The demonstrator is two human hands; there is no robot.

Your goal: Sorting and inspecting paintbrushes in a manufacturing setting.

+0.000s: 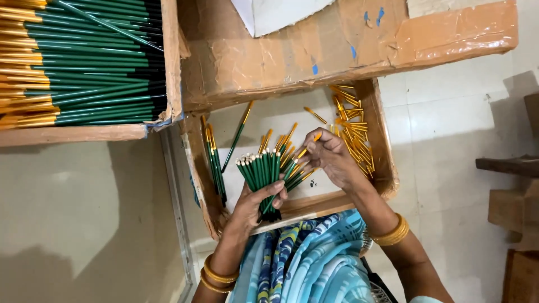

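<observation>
My left hand (255, 202) grips a fanned bunch of green brush handles (263, 171), their pale tips pointing up. My right hand (328, 157) pinches one green handle with a gold metal cap (310, 145) at the right side of the bunch. Both hands hover over a shallow cardboard tray (387, 168). A heap of loose gold caps (353, 132) lies in the tray's right part, just right of my right hand. A few capped green handles (213, 163) lie along the tray's left side.
A cardboard box (171, 62) at the top left is packed with several rows of green handles with gold caps (84, 62). A taped cardboard flap (337, 50) overhangs the tray's far side. Wooden pieces (508, 191) stand at the right edge on pale floor tiles.
</observation>
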